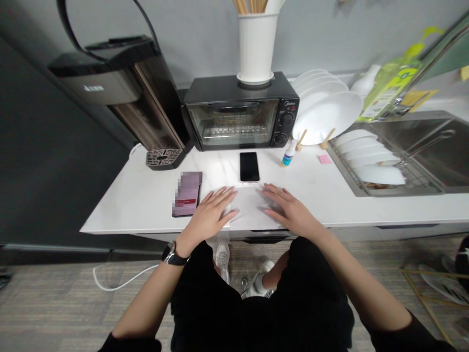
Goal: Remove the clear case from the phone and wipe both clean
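My left hand [213,211] lies flat on the white countertop [120,208], fingers spread. Opposite it, my right hand [288,209] rests the same way, fingers apart. Between them is a pale, thin, sheet-like patch [249,208] at the counter's front edge; its kind is hard to make out. Just beyond the hands lies a phone with a dark screen [249,166]. Left of my left hand is a larger phone with a lit, blurred-out screen [188,193]. A small white bottle with a blue and yellow label [288,154] stands farther right.
A black toaster oven [234,122] stands at the back, with a white cup of sticks [257,46] on top. To its left is a tall drink machine [146,102]. On the right are racked plates [326,110], a pink note pad [324,159] and a sink with bowls [421,186].
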`<state>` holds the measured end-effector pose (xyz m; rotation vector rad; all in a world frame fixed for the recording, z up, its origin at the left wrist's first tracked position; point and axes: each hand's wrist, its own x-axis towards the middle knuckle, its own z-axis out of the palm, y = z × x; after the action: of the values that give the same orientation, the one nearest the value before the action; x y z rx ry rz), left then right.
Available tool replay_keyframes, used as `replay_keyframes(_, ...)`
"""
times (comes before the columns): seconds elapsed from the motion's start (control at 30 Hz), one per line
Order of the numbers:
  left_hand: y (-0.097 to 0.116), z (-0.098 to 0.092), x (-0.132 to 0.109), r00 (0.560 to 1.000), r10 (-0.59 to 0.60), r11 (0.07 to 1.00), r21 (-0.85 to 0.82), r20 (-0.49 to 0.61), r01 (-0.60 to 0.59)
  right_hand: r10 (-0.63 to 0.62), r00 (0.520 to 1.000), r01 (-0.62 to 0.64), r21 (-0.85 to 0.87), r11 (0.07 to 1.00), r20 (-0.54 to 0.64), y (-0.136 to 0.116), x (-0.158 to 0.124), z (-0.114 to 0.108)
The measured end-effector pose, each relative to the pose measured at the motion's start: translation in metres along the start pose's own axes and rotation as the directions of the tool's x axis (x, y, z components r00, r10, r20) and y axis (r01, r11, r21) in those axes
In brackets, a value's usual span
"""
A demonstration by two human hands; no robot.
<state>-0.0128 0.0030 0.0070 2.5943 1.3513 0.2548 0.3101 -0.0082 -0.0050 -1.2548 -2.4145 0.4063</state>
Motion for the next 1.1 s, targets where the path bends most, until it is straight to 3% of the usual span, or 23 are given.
replay_keyframes(0.23, -0.002, -0.005, 0.005, 0.999, -0.025, 0.999, 0.032, 0.042, 0.023, 0.005, 1.000, -0.004, -0.022, 1.000, 0.025, 0.004, 0.008, 0.005)
replay_keyframes(0.7, 0.003, -0.018, 0.004, 0.982, -0.018, 1.000, -0.012, 0.187, 0.021, 0.009, 0.998, -0.006, -0.049, 0.999, 0.065, 0.012, 0.009, -0.006)
replay_keyframes(0.83, 0.001, -0.014, 0.006, 0.992, 0.003, 0.999, -0.034, 0.123, 0.001, -0.009, 0.998, 0.012, -0.045, 0.999, 0.061, 0.015, 0.009, -0.006)
replay_keyframes(0.97, -0.003, -0.011, 0.006, 0.987, -0.002, 1.000, -0.022, 0.161, 0.006, -0.022, 0.999, 0.022, -0.014, 1.000, 0.049, 0.017, 0.007, -0.001)
replay_keyframes(1.1, -0.002, -0.014, 0.001, 0.995, -0.005, 0.997, -0.072, 0.100, 0.012, 0.042, 0.996, -0.038, 0.040, 0.998, -0.082, 0.020, 0.004, -0.002)
